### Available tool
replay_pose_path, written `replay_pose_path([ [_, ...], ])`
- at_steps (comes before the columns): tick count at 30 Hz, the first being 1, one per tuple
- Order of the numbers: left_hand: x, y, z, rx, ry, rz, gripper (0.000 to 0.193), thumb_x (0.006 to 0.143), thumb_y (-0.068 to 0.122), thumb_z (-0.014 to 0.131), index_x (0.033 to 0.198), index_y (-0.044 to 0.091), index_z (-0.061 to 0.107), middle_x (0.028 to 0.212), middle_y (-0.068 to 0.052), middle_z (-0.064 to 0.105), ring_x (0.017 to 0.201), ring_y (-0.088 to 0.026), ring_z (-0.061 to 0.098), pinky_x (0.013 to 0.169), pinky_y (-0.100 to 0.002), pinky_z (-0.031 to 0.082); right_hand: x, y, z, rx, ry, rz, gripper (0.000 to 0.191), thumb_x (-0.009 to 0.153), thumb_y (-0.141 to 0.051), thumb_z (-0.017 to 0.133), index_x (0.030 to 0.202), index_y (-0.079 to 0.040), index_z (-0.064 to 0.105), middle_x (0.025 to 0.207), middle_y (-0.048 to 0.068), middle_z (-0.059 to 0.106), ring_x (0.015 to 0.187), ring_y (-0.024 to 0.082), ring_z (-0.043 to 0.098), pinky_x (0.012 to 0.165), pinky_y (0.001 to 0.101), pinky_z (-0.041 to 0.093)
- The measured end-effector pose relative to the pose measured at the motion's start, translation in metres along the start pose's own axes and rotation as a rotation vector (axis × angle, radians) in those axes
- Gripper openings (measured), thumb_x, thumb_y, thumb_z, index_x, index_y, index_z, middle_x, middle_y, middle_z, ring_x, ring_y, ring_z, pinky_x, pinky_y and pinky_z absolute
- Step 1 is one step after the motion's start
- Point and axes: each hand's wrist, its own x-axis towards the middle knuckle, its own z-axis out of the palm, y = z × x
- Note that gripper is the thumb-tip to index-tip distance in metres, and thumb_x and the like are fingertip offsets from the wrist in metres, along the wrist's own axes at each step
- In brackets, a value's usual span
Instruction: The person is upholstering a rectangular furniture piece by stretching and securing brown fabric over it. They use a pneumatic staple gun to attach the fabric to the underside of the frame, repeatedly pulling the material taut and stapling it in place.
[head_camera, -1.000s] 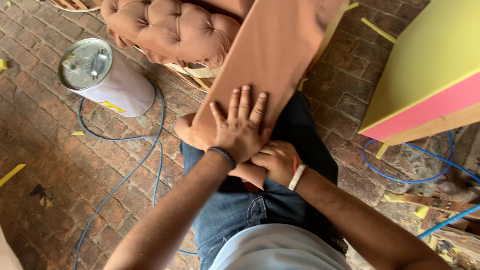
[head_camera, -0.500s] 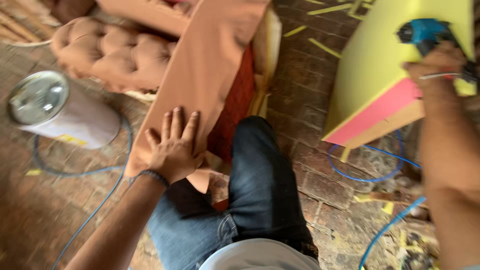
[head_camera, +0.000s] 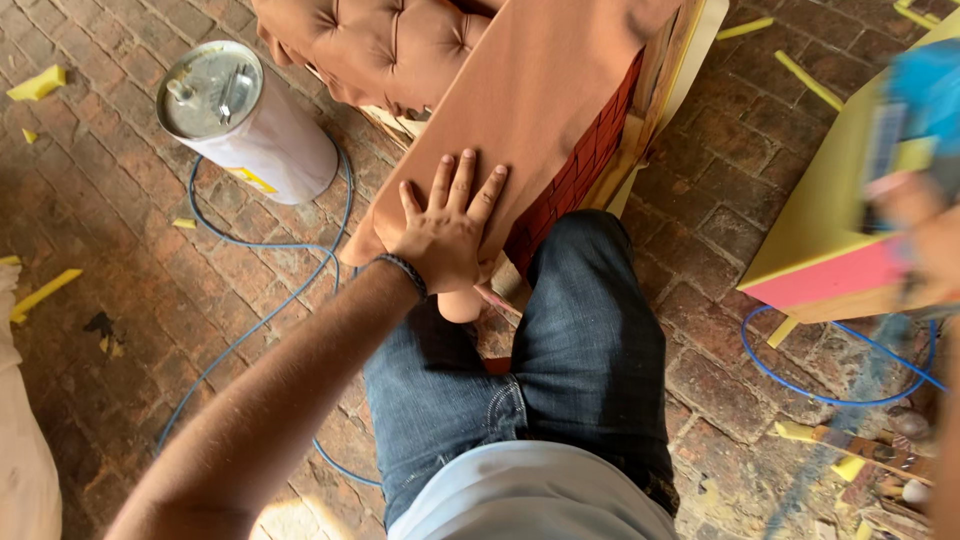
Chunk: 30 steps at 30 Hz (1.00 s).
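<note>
- Nearest the camera, a knee in blue jeans (head_camera: 590, 330) is braced against the upholstered piece
- Left hand (head_camera: 447, 232): laid flat, fingers spread wide, palm pressing the orange-brown fabric panel (head_camera: 530, 110); grip closed on nothing; dark band at the wrist
- Right hand (head_camera: 925, 225): raised at the right edge, badly blurred, close to a blue tool (head_camera: 925, 100); grip state cannot be told
- Beside it, a yellow foam block (head_camera: 850, 200) with a pink edge
- Blue hose (head_camera: 260, 310) lies on the brick floor (head_camera: 110, 250)
- Farther left, a white metal can (head_camera: 250, 120) stands upright
- Farthest, tufted cushion (head_camera: 380, 45) adjoins the panel
</note>
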Motion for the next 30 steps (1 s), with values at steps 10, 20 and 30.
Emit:
replay_pose_path([
  [10,-0.004,0.0,0.027,0.038,0.312,0.002,0.13,0.067,0.03,0.087,0.165,0.031,0.001,0.173,-0.013,0.001,0.158,-0.039,0.009,0.116,-0.079,0.014,0.007,-0.245,0.021,0.782,-0.031,-0.437,0.047,0.073,-0.025,0.08,0.117,-0.009,0.074,0.092,0.012,0.078,0.078,0.026,0.075,0.068,0.0374,0.06],
  [20,0.007,-0.012,0.013,0.032,0.123,0.051,0.128,0.075,0.026,0.087,0.163,0.031,-0.006,0.17,-0.017,-0.004,0.155,-0.042,0.002,0.11,-0.082,0.011,0.015,-0.26,0.018,0.831,-0.092,-0.454,0.041,0.072,-0.026,0.081,0.109,-0.01,0.075,0.081,0.008,0.076,0.07,0.024,0.075,0.062,0.0366,0.06],
  [30,0.008,-0.012,0.001,-0.008,0.013,0.039,0.131,0.073,0.022,0.088,0.162,0.032,-0.008,0.17,-0.017,-0.007,0.157,-0.041,-0.002,0.113,-0.08,0.009,0.007,-0.259,0.028,0.716,-0.114,-0.434,0.037,0.077,-0.022,0.08,0.112,-0.013,0.076,0.08,0.007,0.078,0.063,0.019,0.074,0.053,0.0339,0.059],
])
